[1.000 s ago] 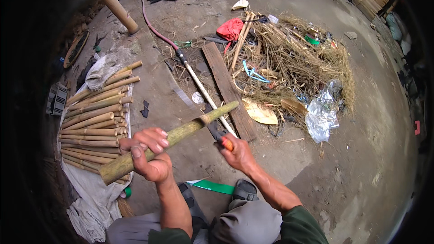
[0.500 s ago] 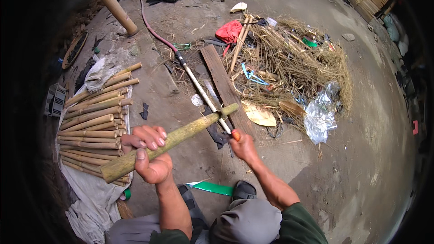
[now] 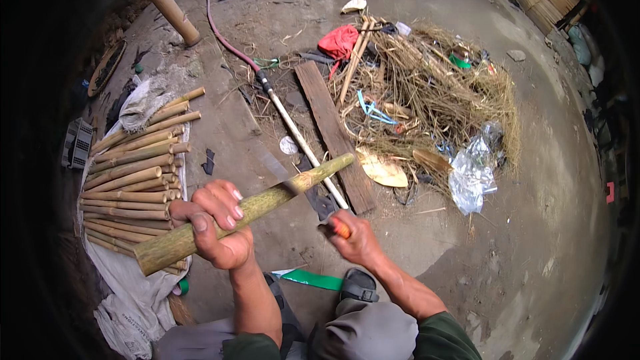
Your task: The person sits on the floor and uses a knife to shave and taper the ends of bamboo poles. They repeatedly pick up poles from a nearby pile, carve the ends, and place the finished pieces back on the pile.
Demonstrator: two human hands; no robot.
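Grey, dusty ground (image 3: 467, 260) spreads below a worker's two bare hands and a greenish bamboo pole (image 3: 267, 201). Held aslant above it, the pole passes through the left hand (image 3: 219, 243), whose fingers are wrapped firmly round it near the thick end; the thin end juts forward of the right fingers. The right hand (image 3: 360, 237) is closed round the orange handle of a knife (image 3: 341, 228). Its blurred blade crosses the pole ahead of the left fingers; whether the edge bites cannot be made out.

The step in hand looks like scraping or trimming the pole's surface. Another stroke would likely call for a steady left grip, with those fingers clear of the blade.

Left of the left fingers, cut poles (image 3: 133, 183) are stacked on a white sack (image 3: 137, 307). Ahead of the right fingers, a white pipe (image 3: 297, 130) joined to a purple hose (image 3: 220, 37) and a wooden board (image 3: 330, 133) lie below the pole's thin end, possible snags for a low stroke. Farther forward and right sit a straw heap (image 3: 433, 87), red cloth (image 3: 339, 41) and clear plastic (image 3: 473, 180). Nearer the body than either hand's fingers, a green strip (image 3: 313, 279) lies beside a dark sandal (image 3: 359, 285).
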